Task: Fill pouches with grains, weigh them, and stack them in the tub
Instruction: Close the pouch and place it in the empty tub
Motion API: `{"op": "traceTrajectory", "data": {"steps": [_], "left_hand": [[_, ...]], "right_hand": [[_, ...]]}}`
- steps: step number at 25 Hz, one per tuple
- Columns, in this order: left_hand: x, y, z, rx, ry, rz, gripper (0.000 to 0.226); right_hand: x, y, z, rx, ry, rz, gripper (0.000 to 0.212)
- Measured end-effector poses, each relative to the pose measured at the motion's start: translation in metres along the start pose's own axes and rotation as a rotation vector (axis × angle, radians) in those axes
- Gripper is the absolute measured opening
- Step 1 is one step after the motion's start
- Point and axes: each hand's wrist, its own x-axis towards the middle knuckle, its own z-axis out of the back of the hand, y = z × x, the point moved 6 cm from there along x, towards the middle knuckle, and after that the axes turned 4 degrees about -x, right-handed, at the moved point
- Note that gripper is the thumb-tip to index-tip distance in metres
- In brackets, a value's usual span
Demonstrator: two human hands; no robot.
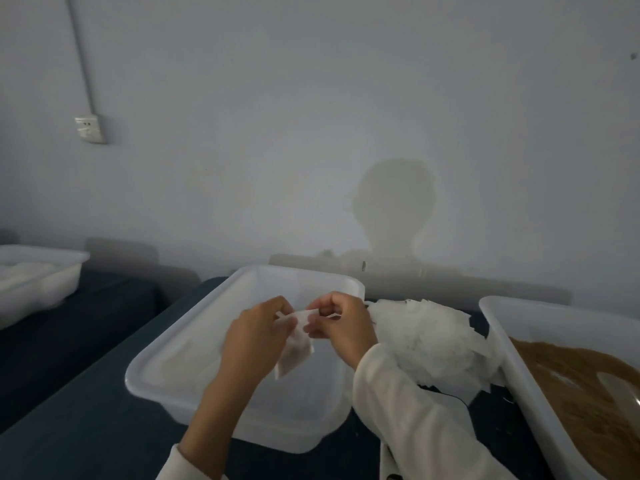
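At frame centre, the left hand [258,336] and right hand [341,323] pinch a white pouch [294,344] above the white tub [180,344], with loose pouches [429,337] and a grain tray [512,327] at right.

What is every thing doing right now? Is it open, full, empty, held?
Pouch: held above the middle tub, pinched at its top by both hands, seems part filled.
Left hand: pinches the pouch.
Right hand: pinches the pouch.
Middle tub: open, looks empty.
Pile of empty pouches: loose heap.
Grain tub: open, holds brown grains.
Far left tub: open, contents unclear.
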Motion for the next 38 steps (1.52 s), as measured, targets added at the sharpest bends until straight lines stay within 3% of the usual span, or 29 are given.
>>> {"op": "traceTrajectory", "data": {"steps": [4,10,15,19,21,25,29,32,35,38], "left_hand": [[0.001,0.047,-0.006,0.120,0.082,0.096,0.008],[-0.006,0.093,-0.007,0.215,0.160,0.194,0.008],[-0.010,0.106,-0.003,0.347,0.164,0.175,0.011],[-0.007,0.110,0.001,0.332,0.123,0.193,0.009],[-0.006,0.104,0.006,0.319,0.037,0.180,0.008],[-0.008,0.063,0.009,0.098,-0.154,0.041,0.006],[-0.014,0.015,-0.018,-0.090,-0.108,-0.074,0.011],[-0.017,-0.013,-0.054,-0.115,0.014,-0.146,0.008],[-0.015,-0.033,-0.081,-0.124,0.079,-0.175,0.003],[-0.014,-0.041,-0.096,-0.101,0.097,-0.170,0.005]], "right_hand": [[0.008,-0.022,-0.048,-0.154,0.076,-0.073,0.016],[0.012,-0.046,-0.099,-0.287,0.224,-0.194,0.030],[0.007,-0.058,-0.126,-0.312,0.399,-0.248,0.016],[0.002,-0.050,-0.125,-0.453,0.520,-0.147,0.041],[0.007,-0.037,-0.100,-0.447,0.414,-0.053,0.044],[0.022,-0.026,0.008,-0.349,0.034,0.008,0.026],[0.025,-0.062,0.132,-0.603,-0.289,-0.118,0.017],[0.024,-0.099,0.177,-0.854,-0.308,-0.262,0.012],[0.023,-0.127,0.180,-1.165,-0.179,-0.367,0.036],[0.024,-0.141,0.170,-1.285,-0.123,-0.396,0.053]]}}
